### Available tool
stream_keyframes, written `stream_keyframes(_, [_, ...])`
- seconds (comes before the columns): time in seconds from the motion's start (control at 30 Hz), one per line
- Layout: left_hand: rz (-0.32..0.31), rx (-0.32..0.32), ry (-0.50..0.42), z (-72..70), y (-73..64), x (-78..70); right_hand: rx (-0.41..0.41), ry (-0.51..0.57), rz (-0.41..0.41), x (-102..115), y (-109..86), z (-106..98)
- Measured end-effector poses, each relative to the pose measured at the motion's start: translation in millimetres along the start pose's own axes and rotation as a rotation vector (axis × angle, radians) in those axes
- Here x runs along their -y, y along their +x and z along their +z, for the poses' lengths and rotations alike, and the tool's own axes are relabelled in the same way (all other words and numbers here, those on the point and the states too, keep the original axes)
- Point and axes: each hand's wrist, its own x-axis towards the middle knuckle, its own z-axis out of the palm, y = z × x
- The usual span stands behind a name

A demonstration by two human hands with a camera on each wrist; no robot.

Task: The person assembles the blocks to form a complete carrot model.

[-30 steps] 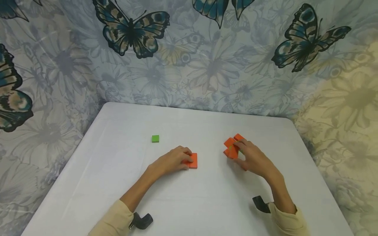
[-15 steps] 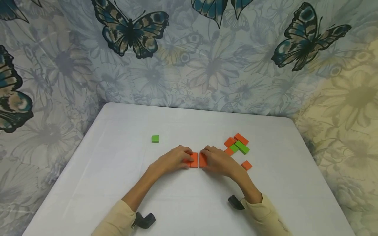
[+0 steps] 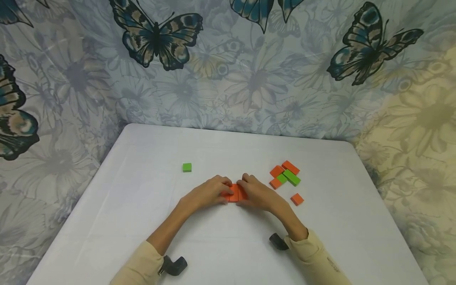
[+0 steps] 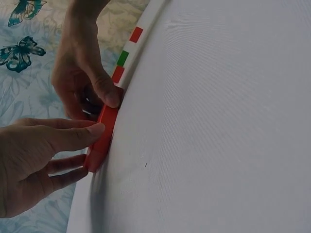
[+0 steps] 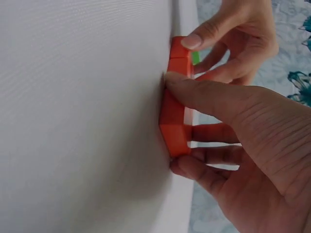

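Orange blocks [image 3: 233,192] in row, ctr of frame, on white tabletop [image 3: 221,245]. Gap to R end block [image 3: 242,194] just closed; row prob. complete that side. L hand [image 3: 208,192] pinches L end, R hand [image 3: 258,194] grips R end block. Orange/green cluster [image 3: 292,177] R of ctr, untouched.

Warm light tints the rightmost backdrop [image 3: 427,114]; my right hand [image 3: 257,194] casts a soft shadow; the left wrist view is dimmest.
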Motion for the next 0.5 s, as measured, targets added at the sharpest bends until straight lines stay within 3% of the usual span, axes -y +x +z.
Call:
stream_keyframes(0.23, [-0.001,-0.006,0.004,0.4,1.5,-0.1,0.02,-0.012,-0.007,0.6,1.1,-2.0])
stream_keyframes(0.5, [-0.02,0.015,0.004,-1.6,-0.6,-1.2,0.037,0.047,0.023,-1.1,2.8,-2.8])
